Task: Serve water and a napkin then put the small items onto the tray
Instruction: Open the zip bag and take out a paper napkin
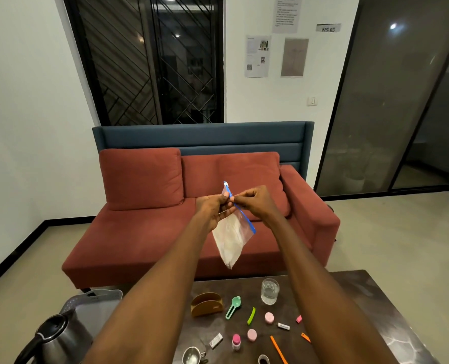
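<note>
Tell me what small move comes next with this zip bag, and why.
Probably pull the bag's blue zip strip apart: both the left hand and right hand pinch it, something white shows inside, and the napkin holder looks empty.

Brightness: evenly lit indoor room, moderate, with no harsh contrast.
Source: ceiling lamps overhead, seen as bright reflections in the dark window point(149, 59) at 12 o'clock and in the glass partition point(391, 101) at 2 o'clock.
Shadows: soft and faint under the sofa point(197, 222); the dark table point(391, 321) at 5 o'clock shows pale sheen.
Distortion: wide-angle bending; walls and window frame lean outward toward the edges.
Sharpness: centre fairly crisp; wall papers point(257, 56) unreadable; kettle point(58, 337) at 7 o'clock slightly soft.
</note>
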A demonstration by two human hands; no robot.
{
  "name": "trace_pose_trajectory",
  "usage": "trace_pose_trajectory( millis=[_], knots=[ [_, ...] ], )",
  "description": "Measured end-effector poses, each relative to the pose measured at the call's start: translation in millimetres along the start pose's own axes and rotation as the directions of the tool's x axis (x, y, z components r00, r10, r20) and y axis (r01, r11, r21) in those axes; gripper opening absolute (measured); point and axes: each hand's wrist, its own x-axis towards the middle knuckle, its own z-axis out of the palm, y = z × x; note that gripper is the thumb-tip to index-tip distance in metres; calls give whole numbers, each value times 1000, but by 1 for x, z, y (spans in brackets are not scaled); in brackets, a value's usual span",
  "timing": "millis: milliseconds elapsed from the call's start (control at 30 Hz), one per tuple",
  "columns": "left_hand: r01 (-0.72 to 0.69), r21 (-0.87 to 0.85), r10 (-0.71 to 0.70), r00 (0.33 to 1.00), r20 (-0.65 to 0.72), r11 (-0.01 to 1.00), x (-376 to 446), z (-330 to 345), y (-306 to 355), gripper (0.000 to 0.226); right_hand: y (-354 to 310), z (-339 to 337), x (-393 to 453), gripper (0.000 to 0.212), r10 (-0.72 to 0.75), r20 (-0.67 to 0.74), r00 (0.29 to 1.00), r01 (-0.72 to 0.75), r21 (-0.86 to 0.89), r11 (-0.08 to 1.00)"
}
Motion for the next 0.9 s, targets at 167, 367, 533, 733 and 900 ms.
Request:
trace_pose_trajectory(
  millis=[167, 367, 533, 733, 900],
  knots=[
    [-37, 73, 40, 998, -48, 997, -1, 2, 2, 11, 1, 3, -3, 17, 33, -39, 999, -36, -94, 995],
    [-175, 163, 167, 984, 67, 971, -4, -2, 1, 7, 3, 8, -1, 23, 58, -91, 994, -57, 14, 998],
    [-308, 368, 256, 949, 185, 878, 1, -10, -4, 6, 0, 10, -5, 10, 61, -94, 994, -62, -6, 998],
    [-387, 557, 432, 900, 57, 735, 6, -13, -6, 8, 9, 4, -1, 18, -86, -172, 981, 24, -334, 942],
    [-460, 611, 525, 847, 84, 644, 11, -21, -9, 10, 15, -3, -4, 29, -71, -24, 997, 34, -700, 714]
  ],
)
